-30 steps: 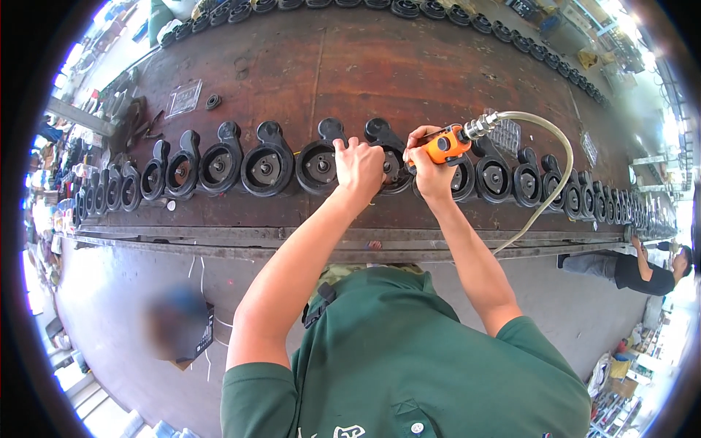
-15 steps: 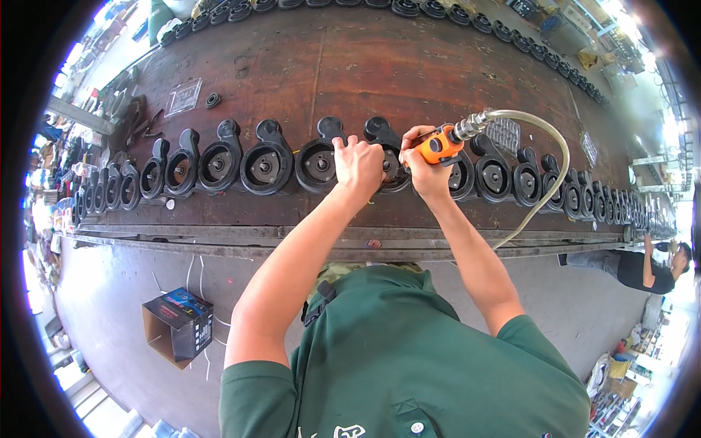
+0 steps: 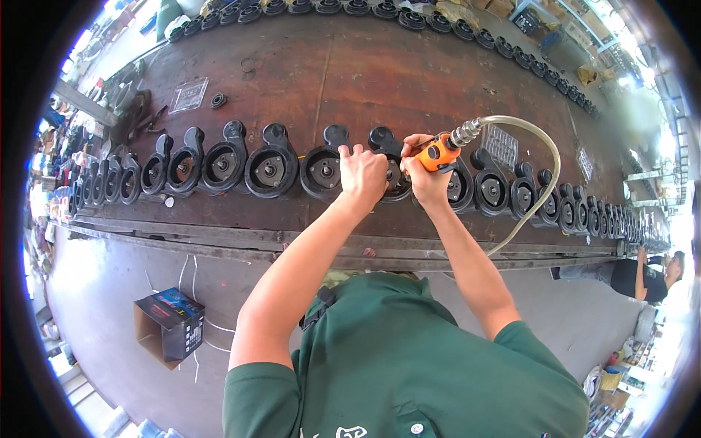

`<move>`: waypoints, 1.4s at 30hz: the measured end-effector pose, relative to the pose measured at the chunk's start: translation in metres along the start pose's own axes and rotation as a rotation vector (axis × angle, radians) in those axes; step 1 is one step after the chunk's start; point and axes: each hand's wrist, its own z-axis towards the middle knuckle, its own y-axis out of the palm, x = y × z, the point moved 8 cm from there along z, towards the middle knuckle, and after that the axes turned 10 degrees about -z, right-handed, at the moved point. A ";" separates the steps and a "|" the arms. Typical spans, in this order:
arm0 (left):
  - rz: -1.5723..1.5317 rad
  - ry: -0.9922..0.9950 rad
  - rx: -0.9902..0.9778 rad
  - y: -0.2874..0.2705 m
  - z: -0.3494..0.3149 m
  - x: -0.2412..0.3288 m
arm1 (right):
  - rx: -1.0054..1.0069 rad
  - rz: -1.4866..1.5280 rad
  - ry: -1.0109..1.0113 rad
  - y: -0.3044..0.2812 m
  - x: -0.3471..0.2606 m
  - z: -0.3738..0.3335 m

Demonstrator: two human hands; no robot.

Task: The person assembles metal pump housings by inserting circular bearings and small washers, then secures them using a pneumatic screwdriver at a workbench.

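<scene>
My right hand [image 3: 426, 169] is closed around an orange pneumatic tool [image 3: 437, 152], its nose pointing left and down toward a round black part [image 3: 396, 188] with a lobe on its far side. A metal coupling and a pale air hose [image 3: 551, 150] trail from the tool's back end and curve down to the right. My left hand [image 3: 363, 172] lies against that same part from the left, fingers curled at its round opening; whether they pinch something small there is hidden. Left of it stands a similar black part [image 3: 321, 172] with a ring and central stud.
Similar black parts [image 3: 270, 169] line the near side of the brown worktable [image 3: 365, 80], with another row [image 3: 355, 7] along its far edge. Clear plastic trays [image 3: 188, 95] lie on top. An open cardboard box [image 3: 169, 327] sits on the floor; another person [image 3: 642, 276] is at far right.
My view has shifted slightly, so the table and parts sit a little differently in the picture. Both hands and the tool stay at the same black part.
</scene>
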 end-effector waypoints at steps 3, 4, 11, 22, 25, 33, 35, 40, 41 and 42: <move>-0.019 -0.011 -0.024 -0.001 -0.001 -0.003 | 0.032 0.044 0.044 0.005 -0.009 0.005; -0.023 -0.012 -0.034 0.000 0.000 -0.004 | 0.032 0.044 0.060 0.005 -0.007 0.005; 0.004 0.027 0.030 0.005 -0.004 -0.001 | 0.057 0.037 0.084 0.005 -0.007 -0.001; -0.485 0.019 0.502 -0.022 -0.068 -0.005 | 0.101 0.264 0.012 -0.003 -0.021 0.016; -0.957 -0.376 0.284 0.023 -0.100 -0.011 | 0.185 0.163 0.016 -0.012 -0.004 0.032; -1.670 -0.846 0.118 0.110 -0.072 -0.024 | 0.221 0.148 0.006 -0.010 0.011 0.039; -1.676 -0.798 0.214 0.102 -0.067 -0.021 | 0.211 0.144 0.012 -0.006 0.009 0.040; -1.700 -0.810 0.233 0.111 -0.059 -0.021 | 0.150 0.118 0.029 -0.001 0.010 0.041; -1.696 -0.806 0.271 0.104 -0.059 -0.020 | 0.122 0.112 0.032 0.000 0.011 0.041; -1.690 -0.782 0.282 0.105 -0.058 -0.021 | 0.094 0.107 0.035 0.001 0.013 0.041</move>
